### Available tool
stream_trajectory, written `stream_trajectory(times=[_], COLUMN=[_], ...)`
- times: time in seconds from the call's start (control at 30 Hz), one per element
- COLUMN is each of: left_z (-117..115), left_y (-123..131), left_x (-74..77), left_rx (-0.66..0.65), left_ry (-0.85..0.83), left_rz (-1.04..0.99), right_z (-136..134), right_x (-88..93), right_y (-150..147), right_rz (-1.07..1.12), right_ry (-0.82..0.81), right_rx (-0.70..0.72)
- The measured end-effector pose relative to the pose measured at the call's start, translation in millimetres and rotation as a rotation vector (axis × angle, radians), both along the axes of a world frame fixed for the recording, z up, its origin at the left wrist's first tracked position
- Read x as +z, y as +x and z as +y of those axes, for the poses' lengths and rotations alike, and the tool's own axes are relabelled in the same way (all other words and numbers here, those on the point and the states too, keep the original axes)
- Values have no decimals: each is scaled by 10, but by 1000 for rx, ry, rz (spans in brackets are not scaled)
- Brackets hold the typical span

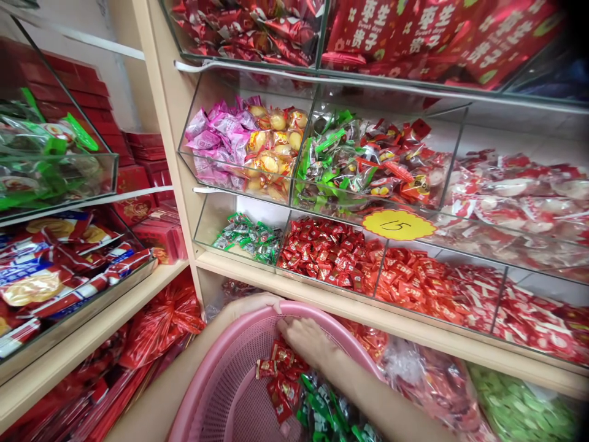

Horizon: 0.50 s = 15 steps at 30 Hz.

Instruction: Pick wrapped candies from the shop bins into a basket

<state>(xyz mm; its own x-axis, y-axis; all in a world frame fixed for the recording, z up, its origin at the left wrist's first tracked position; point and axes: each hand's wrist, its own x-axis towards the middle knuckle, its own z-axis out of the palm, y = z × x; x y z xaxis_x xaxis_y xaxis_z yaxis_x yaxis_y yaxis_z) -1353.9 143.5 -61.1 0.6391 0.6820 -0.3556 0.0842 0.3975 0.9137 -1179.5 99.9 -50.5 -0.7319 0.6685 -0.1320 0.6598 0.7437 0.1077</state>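
Note:
My left hand (251, 305) grips the far rim of a pink plastic basket (230, 393), fingers curled over the edge. My right hand (307, 339) is inside the basket with its fingers bent down onto small red-wrapped candies (280, 371); whether it holds any is hidden. Green-wrapped candies (329, 417) lie in the basket beside the red ones, under my right forearm.
Clear bins on wooden shelves hold wrapped sweets: red candies (331, 252), green ones (248, 236), pink and yellow packs (243, 144), mixed green and red (363, 159). A yellow price tag (398, 224) reads 5. Red boxes (138, 178) and snack bags (59, 258) fill the left shelves.

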Motion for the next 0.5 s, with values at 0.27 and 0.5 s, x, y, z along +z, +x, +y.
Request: stream_trajectory(times=[0.27, 0.5], left_z=[-35, -37], left_y=[-3, -13], left_x=[46, 69], left_rx=[63, 38], left_ry=[47, 4], left_rz=[54, 44], right_z=[-37, -149], right_x=[208, 121], right_y=[186, 324], right_rz=[200, 93], right_ry=[-62, -54], right_rx=[-79, 38])
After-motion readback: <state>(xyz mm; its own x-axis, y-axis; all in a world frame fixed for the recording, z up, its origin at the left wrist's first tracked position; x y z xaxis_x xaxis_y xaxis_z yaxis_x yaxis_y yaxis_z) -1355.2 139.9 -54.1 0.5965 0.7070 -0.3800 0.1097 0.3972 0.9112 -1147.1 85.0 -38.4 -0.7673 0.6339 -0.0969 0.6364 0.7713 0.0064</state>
